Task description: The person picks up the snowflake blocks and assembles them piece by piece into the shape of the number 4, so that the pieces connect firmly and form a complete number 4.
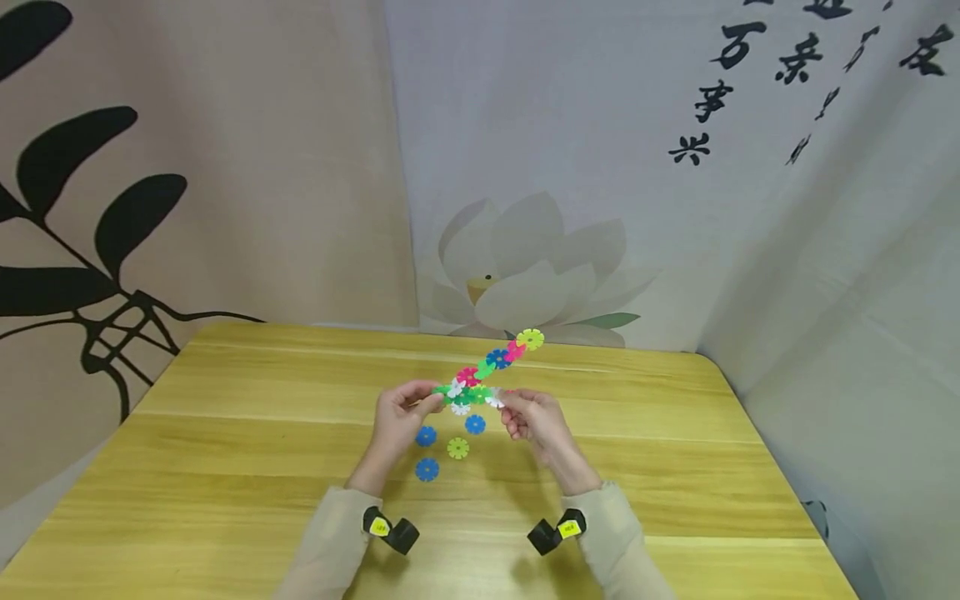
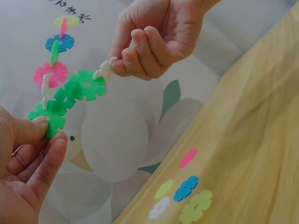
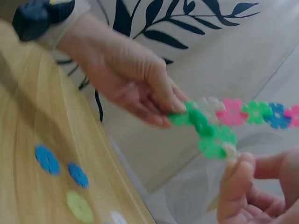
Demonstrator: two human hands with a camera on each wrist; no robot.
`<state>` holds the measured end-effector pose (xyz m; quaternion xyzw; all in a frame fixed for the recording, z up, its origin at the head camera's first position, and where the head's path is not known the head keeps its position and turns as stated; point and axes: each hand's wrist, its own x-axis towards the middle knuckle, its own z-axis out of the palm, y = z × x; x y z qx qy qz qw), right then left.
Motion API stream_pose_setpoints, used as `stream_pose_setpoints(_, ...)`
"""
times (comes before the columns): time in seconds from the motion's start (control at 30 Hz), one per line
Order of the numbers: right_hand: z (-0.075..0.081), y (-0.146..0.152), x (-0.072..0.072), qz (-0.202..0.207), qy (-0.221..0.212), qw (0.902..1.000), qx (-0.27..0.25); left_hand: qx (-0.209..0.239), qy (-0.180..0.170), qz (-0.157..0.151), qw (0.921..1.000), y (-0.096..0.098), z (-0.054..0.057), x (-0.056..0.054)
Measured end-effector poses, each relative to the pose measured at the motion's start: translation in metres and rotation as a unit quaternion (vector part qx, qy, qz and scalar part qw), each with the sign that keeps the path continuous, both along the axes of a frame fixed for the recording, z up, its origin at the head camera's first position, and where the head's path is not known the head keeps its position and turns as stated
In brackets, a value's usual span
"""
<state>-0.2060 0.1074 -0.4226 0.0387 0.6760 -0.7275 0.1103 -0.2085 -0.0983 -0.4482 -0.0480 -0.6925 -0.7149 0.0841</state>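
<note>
A chain of interlocked plastic snowflake discs (image 2: 51,73) in white, pink, green, blue and yellow is held up off the table between both hands. My left hand (image 1: 399,417) pinches a green disc (image 2: 48,119) at one end between thumb and fingers. From that disc the long colored arm runs away toward the back, ending in a yellow disc (image 1: 530,339). A short branch of green discs (image 2: 88,85) leads across to a white disc (image 2: 105,68), which my right hand (image 1: 542,421) pinches at the tips of thumb and forefinger, its other fingers curled.
Loose discs lie on the wooden table (image 1: 675,467) below the hands: blue discs (image 1: 427,469), a yellow disc (image 1: 458,448) and a white disc (image 1: 461,409). A pink disc (image 2: 188,158) also lies there. A printed curtain (image 1: 300,167) hangs behind the table's far edge.
</note>
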Motion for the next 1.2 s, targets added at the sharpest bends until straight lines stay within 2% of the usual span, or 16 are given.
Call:
stream_pose_setpoints(0.1,-0.003,0.008,-0.006,-0.009,0.019,0.9991,0.036,0.0,0.0,0.016,0.9999,-0.003,0.001,-0.001)
stream_pose_setpoints(0.2,-0.011,0.017,-0.016,-0.046,0.051,0.994,0.085,0.013,0.005,0.026,0.9996,-0.007,0.003,-0.002)
stream_pose_setpoints(0.33,-0.025,0.026,-0.029,-0.067,0.085,0.9779,0.178,0.037,0.004,0.038,0.9986,-0.012,0.006,-0.005)
stream_pose_setpoints(0.5,-0.049,0.033,-0.046,-0.051,0.096,0.9565,0.271,0.05,-0.016,0.041,0.9978,-0.015,0.007,-0.005)
stream_pose_setpoints(0.6,-0.062,0.035,-0.054,-0.04,0.102,0.9528,0.283,0.049,-0.028,0.037,0.9977,-0.016,0.007,-0.005)
stream_pose_setpoints(0.73,-0.071,0.034,-0.061,-0.024,0.107,0.9502,0.292,0.043,-0.036,0.033,0.9979,-0.017,0.006,-0.004)
stream_pose_setpoints(0.8,-0.073,0.033,-0.064,-0.016,0.111,0.9448,0.308,0.04,-0.037,0.032,0.998,-0.017,0.005,-0.004)
stream_pose_setpoints(1.03,-0.074,0.028,-0.067,0.014,0.146,0.9168,0.372,0.043,-0.029,0.028,0.9983,-0.017,0.004,-0.004)
stream_pose_setpoints(1.2,-0.074,0.027,-0.069,0.022,0.145,0.9058,0.397,0.043,-0.029,0.029,0.9982,-0.017,0.003,-0.004)
